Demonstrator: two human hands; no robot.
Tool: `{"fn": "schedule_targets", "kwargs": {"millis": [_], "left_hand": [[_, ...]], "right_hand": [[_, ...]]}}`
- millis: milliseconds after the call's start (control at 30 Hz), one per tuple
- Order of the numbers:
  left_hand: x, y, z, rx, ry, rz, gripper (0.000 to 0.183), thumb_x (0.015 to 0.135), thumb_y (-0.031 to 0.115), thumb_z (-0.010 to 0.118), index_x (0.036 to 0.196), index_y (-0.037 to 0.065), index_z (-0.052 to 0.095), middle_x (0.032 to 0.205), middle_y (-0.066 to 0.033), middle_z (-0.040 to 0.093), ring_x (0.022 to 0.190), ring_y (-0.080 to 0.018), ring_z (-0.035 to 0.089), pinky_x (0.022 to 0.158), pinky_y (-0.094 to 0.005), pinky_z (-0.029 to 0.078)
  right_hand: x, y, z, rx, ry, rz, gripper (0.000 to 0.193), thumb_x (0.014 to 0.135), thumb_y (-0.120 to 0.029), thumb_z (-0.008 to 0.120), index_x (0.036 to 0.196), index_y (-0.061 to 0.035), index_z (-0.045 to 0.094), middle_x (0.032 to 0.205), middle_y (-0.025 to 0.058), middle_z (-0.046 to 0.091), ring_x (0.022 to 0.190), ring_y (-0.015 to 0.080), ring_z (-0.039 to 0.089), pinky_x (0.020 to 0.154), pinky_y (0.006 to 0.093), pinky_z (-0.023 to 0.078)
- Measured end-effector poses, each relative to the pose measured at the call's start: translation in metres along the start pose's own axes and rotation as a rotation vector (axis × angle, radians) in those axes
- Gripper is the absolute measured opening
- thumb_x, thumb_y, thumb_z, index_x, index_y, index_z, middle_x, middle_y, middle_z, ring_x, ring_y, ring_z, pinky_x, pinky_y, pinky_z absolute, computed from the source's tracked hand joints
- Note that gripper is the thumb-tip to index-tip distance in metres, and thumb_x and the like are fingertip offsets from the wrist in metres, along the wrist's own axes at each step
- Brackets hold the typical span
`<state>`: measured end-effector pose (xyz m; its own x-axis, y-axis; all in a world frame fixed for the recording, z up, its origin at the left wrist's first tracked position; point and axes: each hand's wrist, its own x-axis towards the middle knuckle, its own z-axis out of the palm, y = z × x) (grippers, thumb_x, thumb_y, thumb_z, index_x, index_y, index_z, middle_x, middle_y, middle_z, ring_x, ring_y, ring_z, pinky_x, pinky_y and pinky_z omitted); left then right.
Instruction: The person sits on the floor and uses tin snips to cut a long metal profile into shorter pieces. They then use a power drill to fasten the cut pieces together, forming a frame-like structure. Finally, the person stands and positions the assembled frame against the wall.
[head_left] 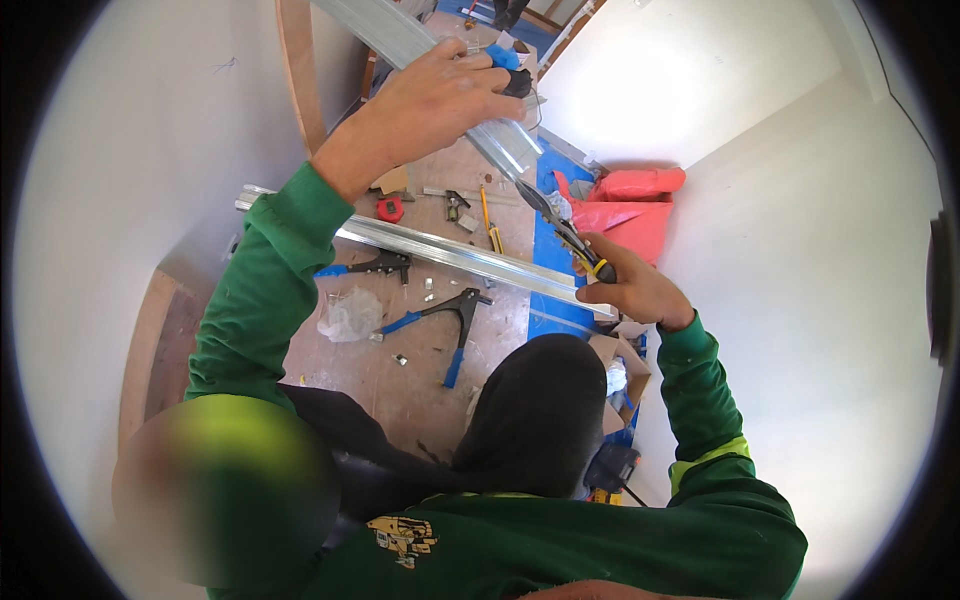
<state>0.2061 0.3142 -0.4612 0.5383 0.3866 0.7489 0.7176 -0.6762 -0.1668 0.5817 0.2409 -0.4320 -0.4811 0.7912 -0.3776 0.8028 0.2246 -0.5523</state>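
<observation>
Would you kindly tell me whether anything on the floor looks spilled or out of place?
Yes: small shiny scraps lie scattered around the splayed blue-handled hand tool, near a crumpled clear plastic bag, like uncollected offcuts.

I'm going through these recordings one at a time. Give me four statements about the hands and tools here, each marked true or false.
1. The right hand holds snips with black and yellow handles. True.
2. The left hand holds a hammer. False: it grips a metal profile.
3. A red tape measure lies left of the red sheeting. True.
4. The riveter nearest the knees has red grips. False: its grips are blue.
</observation>
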Motion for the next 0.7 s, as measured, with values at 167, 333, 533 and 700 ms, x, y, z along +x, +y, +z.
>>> {"fn": "schedule_targets", "kwargs": {"millis": [167,333,533,700], "left_hand": [[0.005,0.007,0.004,-0.041,-0.045,0.031,0.042,0.085,-0.001,0.074,0.122,0.017,0.082,0.120,-0.0059,0.074,0.123,-0.0252,0.066,0.120,-0.0447,0.042],[0.005,0.013,0.010,-0.078,-0.049,0.084,0.042,0.084,0.000,0.074,0.121,0.019,0.082,0.120,-0.0061,0.074,0.127,-0.0255,0.066,0.119,-0.0438,0.042],[0.005,0.020,0.016,-0.095,-0.084,0.107,0.041,0.084,0.002,0.074,0.120,0.021,0.082,0.117,-0.0039,0.073,0.128,-0.0260,0.065,0.121,-0.0431,0.042],[0.006,0.024,0.019,-0.105,-0.044,0.163,0.041,0.084,0.004,0.074,0.119,0.024,0.082,0.111,-0.0007,0.072,0.124,-0.0250,0.065,0.122,-0.0426,0.042]], "right_hand": [[0.003,0.004,0.002,-0.076,0.019,-0.004,0.079,0.094,-0.027,0.082,0.162,-0.0036,0.051,0.130,0.0203,0.070,0.118,0.0314,0.068,0.106,0.0420,0.052],[0.000,0.007,0.001,-0.208,-0.015,-0.022,0.070,0.095,-0.026,0.080,0.156,-0.0051,0.055,0.117,0.0193,0.072,0.106,0.0319,0.071,0.096,0.0430,0.055],[-0.006,0.010,0.001,-0.174,0.037,-0.118,0.061,0.094,-0.020,0.078,0.148,0.0010,0.059,0.119,0.0219,0.071,0.107,0.0349,0.071,0.099,0.0442,0.055],[-0.012,0.004,-0.005,-0.197,0.007,-0.099,0.057,0.093,-0.014,0.076,0.145,0.0032,0.060,0.120,0.0243,0.072,0.108,0.0380,0.071,0.099,0.0450,0.055]]}}
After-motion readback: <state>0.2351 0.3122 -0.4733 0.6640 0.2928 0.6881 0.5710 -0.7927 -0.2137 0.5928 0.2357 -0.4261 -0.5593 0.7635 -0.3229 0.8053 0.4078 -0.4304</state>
